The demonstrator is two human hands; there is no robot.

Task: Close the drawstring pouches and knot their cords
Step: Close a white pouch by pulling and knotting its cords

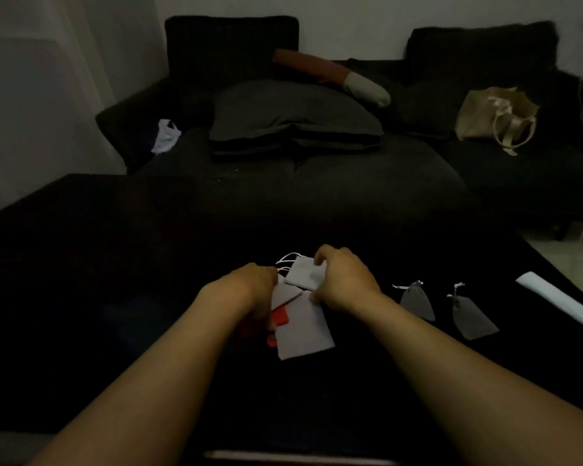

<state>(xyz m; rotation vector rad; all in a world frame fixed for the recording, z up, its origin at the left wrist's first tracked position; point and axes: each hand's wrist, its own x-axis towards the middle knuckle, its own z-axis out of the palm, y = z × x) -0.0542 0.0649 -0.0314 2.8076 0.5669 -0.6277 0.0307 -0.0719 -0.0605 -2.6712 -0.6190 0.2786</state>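
Step in hand looks like picking the next open pouch from the pile [300,317]; two done pouches, one [416,302] and another [472,316], lie cinched with knotted cords to the right, well apart from the pile; so roughly mid-task, several flat grey ones left; red bits [280,318] show under the pile, unclear what. Right hand [345,280] curls over the top pouch [307,274], thumb and fingers pinching its edges; left hand [249,285] curled at the pile's left edge near the white cords [288,258], fingertips hidden, exact hold cannot tell. Next move likely needs the cords found and pulled apart to cinch the mouth, then looped and knotted. Surface: black table [115,280], dim light; white strip [557,297] at far right. Behind: dark sofa [350,183] with cushions, beige bag [495,114], white wall.
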